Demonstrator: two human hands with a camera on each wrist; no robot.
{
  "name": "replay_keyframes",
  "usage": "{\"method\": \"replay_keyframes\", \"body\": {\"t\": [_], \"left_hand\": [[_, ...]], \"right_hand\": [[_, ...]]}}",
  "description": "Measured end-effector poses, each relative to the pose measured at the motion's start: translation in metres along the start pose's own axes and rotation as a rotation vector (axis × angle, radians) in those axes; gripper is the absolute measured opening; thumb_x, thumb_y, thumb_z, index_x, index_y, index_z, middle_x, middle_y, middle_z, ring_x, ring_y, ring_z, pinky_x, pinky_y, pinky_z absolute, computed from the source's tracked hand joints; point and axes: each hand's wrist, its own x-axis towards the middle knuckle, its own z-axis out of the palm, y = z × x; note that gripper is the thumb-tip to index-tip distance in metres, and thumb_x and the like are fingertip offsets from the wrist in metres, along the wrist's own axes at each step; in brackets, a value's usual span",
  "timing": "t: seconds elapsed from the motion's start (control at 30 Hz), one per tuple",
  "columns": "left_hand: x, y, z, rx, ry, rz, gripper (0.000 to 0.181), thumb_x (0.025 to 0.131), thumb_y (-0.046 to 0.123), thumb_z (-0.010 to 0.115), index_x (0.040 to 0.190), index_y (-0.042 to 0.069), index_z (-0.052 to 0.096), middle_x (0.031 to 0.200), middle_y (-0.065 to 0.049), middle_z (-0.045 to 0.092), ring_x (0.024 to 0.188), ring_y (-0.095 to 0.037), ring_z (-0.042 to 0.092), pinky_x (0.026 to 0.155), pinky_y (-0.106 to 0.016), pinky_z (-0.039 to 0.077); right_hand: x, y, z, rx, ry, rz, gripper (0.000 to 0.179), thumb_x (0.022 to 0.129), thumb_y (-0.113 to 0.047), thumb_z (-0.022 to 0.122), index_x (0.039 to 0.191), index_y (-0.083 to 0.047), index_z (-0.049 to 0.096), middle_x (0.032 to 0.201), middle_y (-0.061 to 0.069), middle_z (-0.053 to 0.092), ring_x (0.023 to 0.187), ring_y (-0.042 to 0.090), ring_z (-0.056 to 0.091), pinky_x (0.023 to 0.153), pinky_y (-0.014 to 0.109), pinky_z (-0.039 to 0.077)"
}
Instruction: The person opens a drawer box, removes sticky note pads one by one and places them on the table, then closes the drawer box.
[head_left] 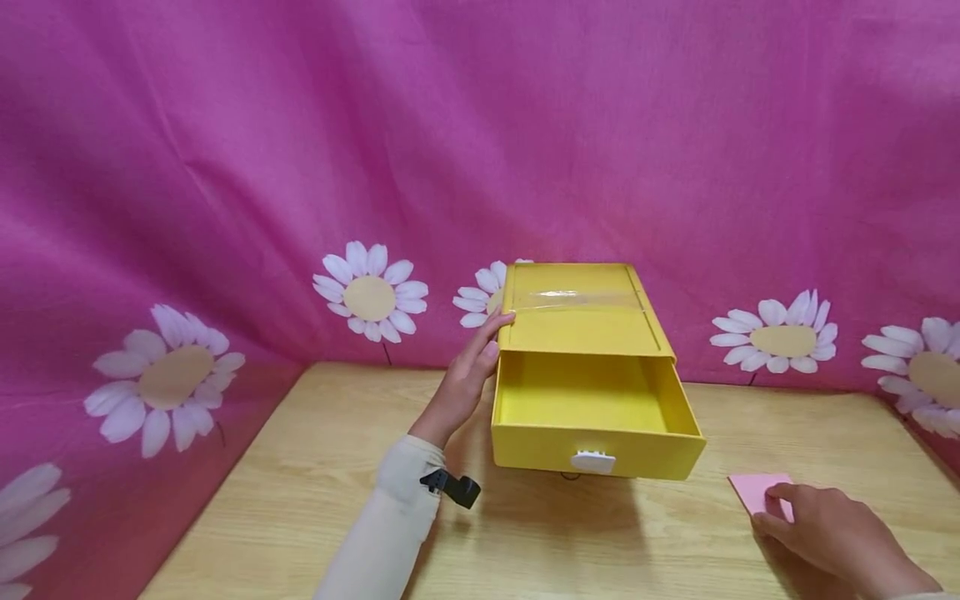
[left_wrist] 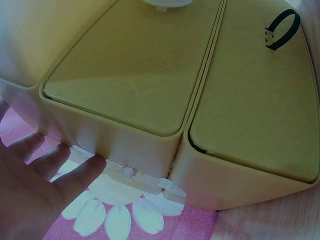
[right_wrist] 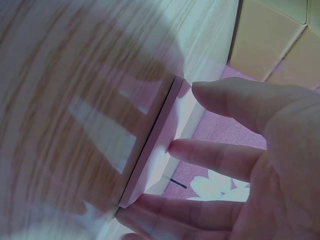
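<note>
A yellow drawer unit stands on the table with clear tape across its top. Its upper drawer, with a white knob, is pulled out, and the inside is bare. My left hand rests on the unit's left side, fingers extended along it; the left wrist view shows the fingertips against the wall. At the right, my right hand holds a pink sticky-note pad lying on the table. Thumb and fingers span the pad's edge in the right wrist view.
A black loop sits on the lower drawer's front. The wooden table meets a pink cloth with white daisies behind and at the left. A black wrist mount is strapped over the left sleeve.
</note>
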Motion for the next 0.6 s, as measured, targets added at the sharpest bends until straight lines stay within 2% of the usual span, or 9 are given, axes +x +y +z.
{"method": "replay_keyframes", "body": {"t": [0.17, 0.37, 0.6], "left_hand": [[-0.0001, 0.0016, -0.0006, -0.020, 0.005, 0.022, 0.045, 0.104, 0.017, 0.033, 0.148, 0.008, 0.034, 0.160, -0.012, 0.015, 0.140, -0.029, 0.031, 0.105, -0.048, 0.038], [0.0008, 0.0015, -0.0010, -0.035, -0.001, 0.027, 0.045, 0.104, 0.017, 0.033, 0.148, 0.007, 0.034, 0.160, -0.012, 0.015, 0.140, -0.028, 0.030, 0.105, -0.049, 0.038], [-0.0009, 0.0019, 0.0008, -0.043, -0.005, 0.025, 0.046, 0.104, 0.018, 0.033, 0.149, 0.008, 0.033, 0.160, -0.012, 0.013, 0.140, -0.029, 0.030, 0.105, -0.049, 0.038]], "right_hand": [[0.0009, -0.0024, -0.0005, 0.022, -0.013, 0.020, 0.052, 0.083, -0.050, 0.068, 0.105, -0.003, 0.064, 0.079, 0.007, 0.058, 0.071, 0.025, 0.052, 0.069, 0.055, 0.048], [0.0013, -0.0003, -0.0031, 0.043, 0.014, 0.017, 0.057, 0.083, -0.050, 0.068, 0.109, 0.000, 0.063, 0.079, 0.010, 0.058, 0.071, 0.027, 0.053, 0.070, 0.058, 0.047], [-0.0026, 0.0014, -0.0030, 0.007, 0.123, -0.027, 0.044, 0.085, -0.042, 0.067, 0.103, -0.003, 0.062, 0.072, 0.012, 0.055, 0.068, 0.030, 0.054, 0.060, 0.056, 0.047]]}}
